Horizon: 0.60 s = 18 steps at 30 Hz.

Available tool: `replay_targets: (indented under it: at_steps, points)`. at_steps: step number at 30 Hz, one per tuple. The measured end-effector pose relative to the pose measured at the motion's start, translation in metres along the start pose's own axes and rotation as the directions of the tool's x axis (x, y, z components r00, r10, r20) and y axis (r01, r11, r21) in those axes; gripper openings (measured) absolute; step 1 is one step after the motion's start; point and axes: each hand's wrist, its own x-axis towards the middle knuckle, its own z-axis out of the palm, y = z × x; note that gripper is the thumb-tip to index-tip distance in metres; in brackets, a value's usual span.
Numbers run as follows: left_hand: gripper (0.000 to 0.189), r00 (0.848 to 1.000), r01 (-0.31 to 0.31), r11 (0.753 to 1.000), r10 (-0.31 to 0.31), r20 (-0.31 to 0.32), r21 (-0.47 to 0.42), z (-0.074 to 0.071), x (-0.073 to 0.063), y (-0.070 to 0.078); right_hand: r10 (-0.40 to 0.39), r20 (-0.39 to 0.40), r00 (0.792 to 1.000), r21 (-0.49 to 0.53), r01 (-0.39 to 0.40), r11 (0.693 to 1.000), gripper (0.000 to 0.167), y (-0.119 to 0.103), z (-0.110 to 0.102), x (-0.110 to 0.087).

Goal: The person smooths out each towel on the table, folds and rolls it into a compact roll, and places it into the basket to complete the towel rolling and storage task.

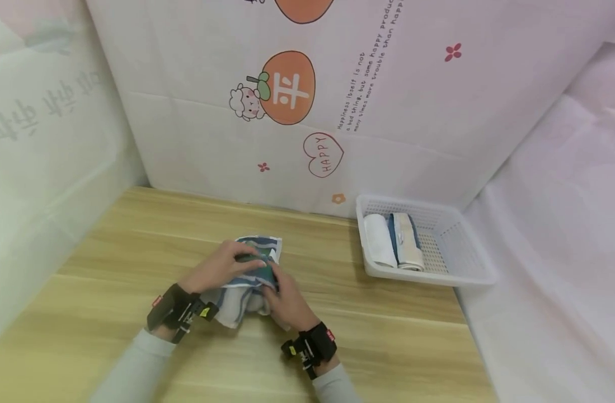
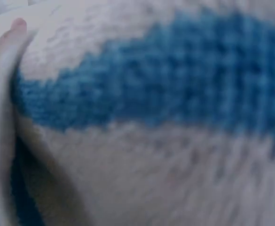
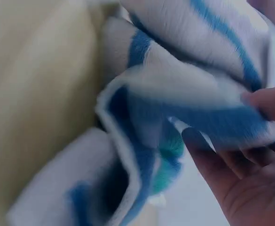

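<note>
A white towel with blue stripes and a green patch (image 1: 259, 268) hangs bunched between both hands over the wooden table. My left hand (image 1: 229, 263) grips its upper left part, thumb and fingers on the cloth. On the right side my right hand (image 1: 289, 299) pinches the towel's edge between thumb and fingers. In the right wrist view, the towel (image 3: 189, 84) droops in loose folds next to the right hand (image 3: 255, 183). The towel's striped cloth (image 2: 151, 80) fills most of the left wrist view, with one fingertip (image 2: 19, 26) showing at the top left.
A white plastic basket (image 1: 468, 277) stands at the table's back right. Inside lie a rolled white towel (image 1: 380, 240) and a beige and blue rolled towel (image 1: 408, 243), side by side at its left. Printed white cloth (image 1: 196, 134) walls the table (image 1: 388, 336) at the back and sides.
</note>
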Motion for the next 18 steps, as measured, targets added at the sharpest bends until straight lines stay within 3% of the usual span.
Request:
replay_targets:
  at_steps: [7,11,15,18]
  points:
    - [0.027,0.994,0.101,0.995,-0.101,0.051,-0.011,-0.007,0.0,0.004,0.027,-0.067,0.997,-0.14,-0.037,0.989,0.044,-0.01,-0.044,0.001]
    - [0.041,0.992,0.085,0.996,-0.085,0.098,0.004,-0.003,0.0,0.005,-0.017,-0.101,0.995,-0.207,-0.004,0.978,0.038,-0.016,-0.064,-0.001]
    - [0.043,0.996,0.058,0.997,-0.062,0.067,0.058,-0.003,-0.001,0.001,0.006,-0.061,0.998,-0.239,-0.021,0.971,0.043,-0.015,-0.076,-0.008]
    - [0.044,0.997,0.079,0.992,-0.081,0.018,0.099,-0.003,-0.001,-0.005,0.109,-0.022,0.994,-0.217,-0.111,0.97,0.042,-0.012,-0.081,-0.018]
